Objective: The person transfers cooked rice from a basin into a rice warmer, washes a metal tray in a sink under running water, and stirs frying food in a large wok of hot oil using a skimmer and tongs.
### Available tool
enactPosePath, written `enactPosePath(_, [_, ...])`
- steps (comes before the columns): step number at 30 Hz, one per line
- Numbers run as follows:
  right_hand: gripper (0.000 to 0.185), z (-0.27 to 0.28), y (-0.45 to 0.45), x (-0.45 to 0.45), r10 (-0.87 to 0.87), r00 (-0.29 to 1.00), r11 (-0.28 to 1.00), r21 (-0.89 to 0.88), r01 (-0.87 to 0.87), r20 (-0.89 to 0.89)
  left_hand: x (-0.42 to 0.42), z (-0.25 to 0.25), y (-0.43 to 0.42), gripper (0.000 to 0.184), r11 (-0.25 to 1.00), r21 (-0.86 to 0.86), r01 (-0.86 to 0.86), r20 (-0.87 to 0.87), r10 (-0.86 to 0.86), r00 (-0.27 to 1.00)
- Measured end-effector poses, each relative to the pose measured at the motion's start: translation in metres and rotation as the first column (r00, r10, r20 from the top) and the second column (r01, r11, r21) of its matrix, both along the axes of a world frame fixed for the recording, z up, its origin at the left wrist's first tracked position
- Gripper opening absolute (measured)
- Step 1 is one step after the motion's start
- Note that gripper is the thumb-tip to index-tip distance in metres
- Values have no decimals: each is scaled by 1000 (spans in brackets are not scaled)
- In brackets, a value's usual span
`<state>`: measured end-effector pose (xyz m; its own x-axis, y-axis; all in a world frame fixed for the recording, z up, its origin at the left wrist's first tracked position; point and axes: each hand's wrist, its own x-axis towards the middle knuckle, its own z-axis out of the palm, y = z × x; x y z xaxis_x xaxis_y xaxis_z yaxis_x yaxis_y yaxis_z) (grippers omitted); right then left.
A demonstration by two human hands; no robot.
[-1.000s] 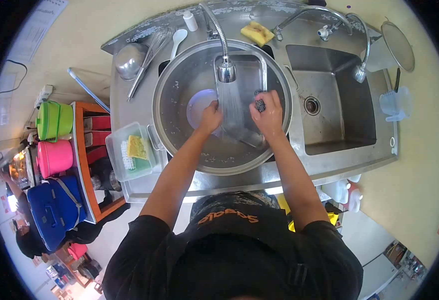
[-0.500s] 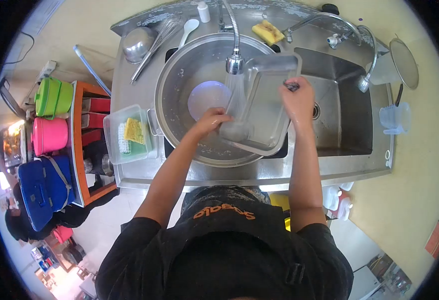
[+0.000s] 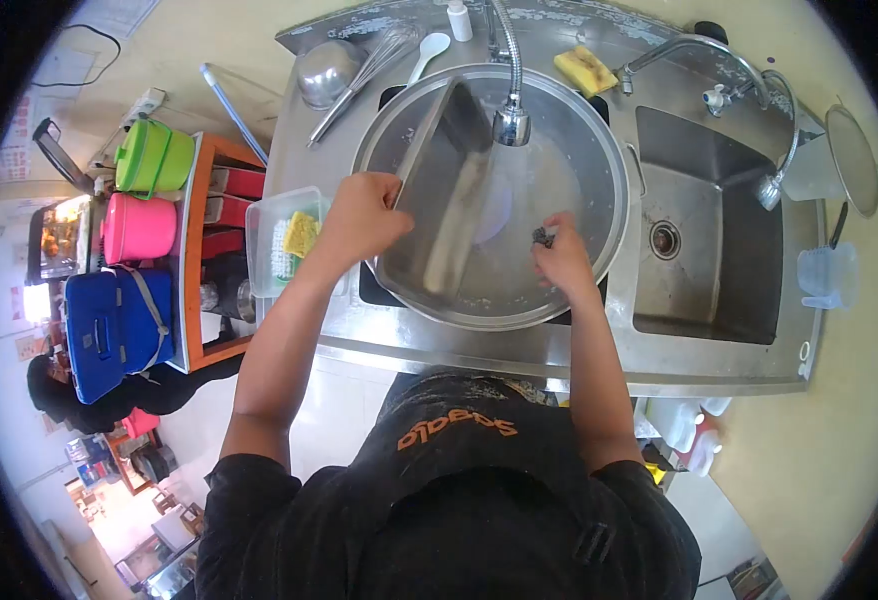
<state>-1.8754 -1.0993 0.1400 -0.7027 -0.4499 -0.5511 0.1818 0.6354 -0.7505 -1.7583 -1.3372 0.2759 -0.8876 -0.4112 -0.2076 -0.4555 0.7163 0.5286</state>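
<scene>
My left hand [image 3: 367,228] is closed on the left rim of a deep rectangular metal pan [image 3: 421,205], which stands tilted on its side inside a large round metal basin [image 3: 614,215]. Closed on a dark steel wool scrubber [image 3: 543,237], my right hand [image 3: 565,262] is over the right part of the basin, apart from the pan. Cloudy water fills the basin's bottom, and a pale round plate or bowl [image 3: 494,215] shows partly behind the pan. Above it hangs a chrome spray tap [image 3: 512,125]; whether water is running is unclear.
A steel sink [image 3: 704,270] with a second tap [image 3: 769,190] lies to the right. Behind the basin are a whisk [image 3: 364,85], a metal bowl [image 3: 331,78], a white spoon [image 3: 430,52] and a sponge [image 3: 585,70]. A plastic tub [image 3: 269,225] with sponges stands at left.
The pan has moved left and tipped onto its side. My left hand has shifted to its left rim, while my right hand has left the pan with the scrubber. The view has turned slightly.
</scene>
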Motion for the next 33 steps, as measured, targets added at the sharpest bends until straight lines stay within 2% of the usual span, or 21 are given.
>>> enactPosePath(3, [62, -8, 6, -4, 142, 897, 989, 98, -110, -420, 7, 5, 19, 10, 942, -331, 59, -119, -104, 988])
enactPosePath(6, [73, 16, 8, -6, 247, 885, 956, 247, -157, -394, 13, 6, 30, 8, 889, -454, -51, -234, -64, 970])
enactPosePath(9, [60, 32, 8, 3, 273, 790, 955, 253, -155, -549, 25, -7, 32, 16, 822, -559, -110, -296, -74, 952])
enactPosePath(11, [47, 15, 2, 4, 429, 764, 884, 400, -244, -483, 29, -21, 28, 25, 772, -621, -137, -378, -143, 915])
enactPosePath(12, [41, 1, 1, 6, 508, 741, 832, 471, -292, -439, 33, -30, 26, 24, 785, -599, -157, -422, -143, 895])
enactPosePath(14, [29, -25, 0, 15, 552, 728, 785, 548, -289, -407, 40, -44, 22, 22, 804, -557, -207, -508, -132, 851])
enactPosePath(16, [31, -6, -11, 23, 573, 694, 782, 545, -303, -436, 45, -47, 20, 11, 831, -478, -286, -573, -48, 818])
enactPosePath(17, [33, 2, -17, 28, 588, 676, 775, 549, -315, -443, 52, -49, 18, 12, 842, -430, -325, -602, 1, 799])
enactPosePath(20, [37, 8, -39, 41, 540, 625, 839, 414, -352, -564, 74, -54, 2, 13, 870, 3, -493, -595, 398, 698])
enactPosePath(21, [37, 10, -51, 46, 470, 722, 883, 275, -381, -508, 79, -55, -7, 13, 838, 98, -537, -631, 470, 617])
enactPosePath(23, [39, 10, -82, 59, 324, 881, 937, -11, -349, -346, 83, -37, -24, 15, 754, 454, -476, -650, 645, 402])
enactPosePath(24, [38, 0, -96, 68, 374, 854, 899, -83, -429, -362, 84, -24, -33, 16, 686, 613, -391, -618, 725, 303])
enactPosePath(25, [38, -15, -112, 80, 414, 825, 854, -149, -498, -385, 89, -9, -42, 18, 653, 671, -351, -584, 757, 294])
enactPosePath(26, [38, -22, -133, 97, 379, 881, 840, -294, -456, -283, 98, 3, -53, 20, 618, 725, -304, -545, 785, 294])
enactPosePath(27, [42, -9, -155, 116, 355, 916, 856, -329, -399, -188, 103, 9, -67, 23, 622, 727, -292, -555, 782, 285])
enactPosePath(28, [44, -13, -177, 135, 339, 940, 823, -472, -316, -39, 107, 13, -81, 25, 625, 729, -279, -563, 780, 274])
enactPosePath(30, [40, 6, -219, 160, 320, 927, 760, -638, -127, 197, 113, 22, -103, 31, 563, 803, -193, -510, 818, 265])
enactPosePath(31, [40, 7, -224, 156, 331, 943, 781, -570, -257, 27, 115, 27, -111, 32, 551, 814, -185, -487, 820, 300])
enactPosePath(33, [39, 6, -235, 152, 369, 885, 809, -371, -456, -283, 118, 33, -120, 31, 528, 823, -212, -448, 831, 330])
